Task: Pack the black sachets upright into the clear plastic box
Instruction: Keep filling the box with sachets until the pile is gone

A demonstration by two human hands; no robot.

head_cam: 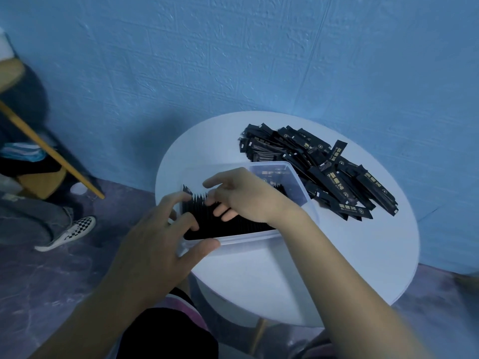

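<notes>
Black sachets (233, 221) stand on end in a tight row filling the near-left part of a clear plastic box (298, 182), which sits on a round white table (311, 268). The left hand (160, 239) grips the box's near-left corner, fingers curled over the rim and thumb against the front wall. The right hand (241, 195) reaches into the box from the right, its bent fingers sunk among the sachet tops; whether it pinches one or only presses the row cannot be told. The box's long axis runs from near-left to far-right, and its far-right end looks unfilled. Just beyond that end lies the loose pile (324, 161) of sachets, flat and mostly slanting, well nearer the right hand than the left. A blue wall (233, 60) rises behind the table, and another person's chequered shoe (70, 231) shows at far left.
</notes>
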